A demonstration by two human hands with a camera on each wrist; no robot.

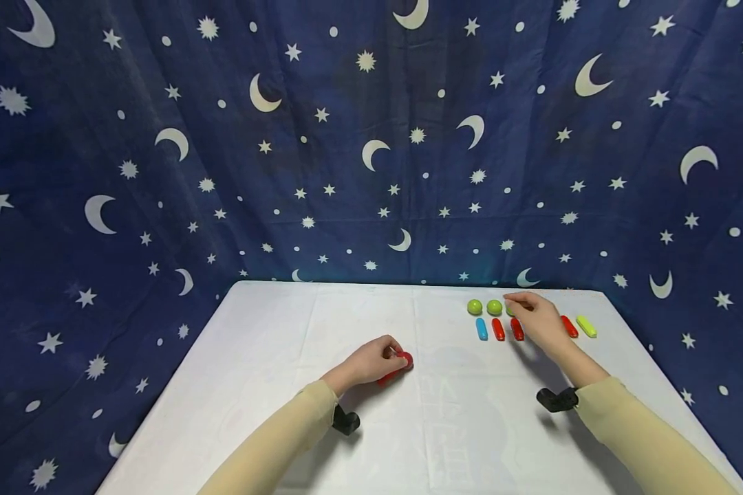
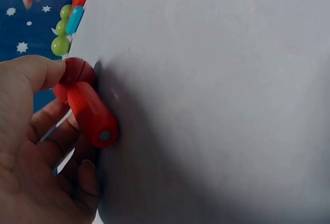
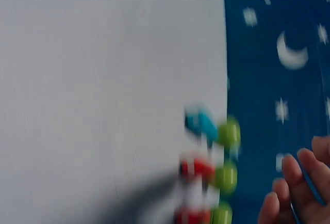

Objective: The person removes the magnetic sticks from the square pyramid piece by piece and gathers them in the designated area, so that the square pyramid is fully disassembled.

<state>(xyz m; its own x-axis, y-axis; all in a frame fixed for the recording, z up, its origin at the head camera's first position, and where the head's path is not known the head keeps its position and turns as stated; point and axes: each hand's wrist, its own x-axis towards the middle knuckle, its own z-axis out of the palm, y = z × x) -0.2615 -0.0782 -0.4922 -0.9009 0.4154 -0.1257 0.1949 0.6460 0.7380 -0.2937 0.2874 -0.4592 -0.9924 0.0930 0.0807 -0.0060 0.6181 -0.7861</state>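
My left hand (image 1: 371, 361) pinches a shiny red ball (image 2: 77, 72) between thumb and fingers above the white table. Against the ball sits a short red rod (image 2: 94, 116) with a grey dot on its end. The rod slants toward the tabletop. On the far right my right hand (image 1: 537, 322) hovers over a row of pieces, its fingers loosely bent and nothing visible in them. Beneath and beside it are green balls (image 1: 494, 307), a blue rod (image 1: 481, 329), red rods (image 1: 498, 330) and a yellow-green rod (image 1: 587, 326). The hand hides part of the row.
A white cloth covers the table (image 1: 272, 330). Behind it hangs a dark blue curtain (image 1: 334, 158) with moons and stars, close to the table's far edge and the row of pieces. Black wrist mounts (image 1: 557, 399) stick out below both wrists.
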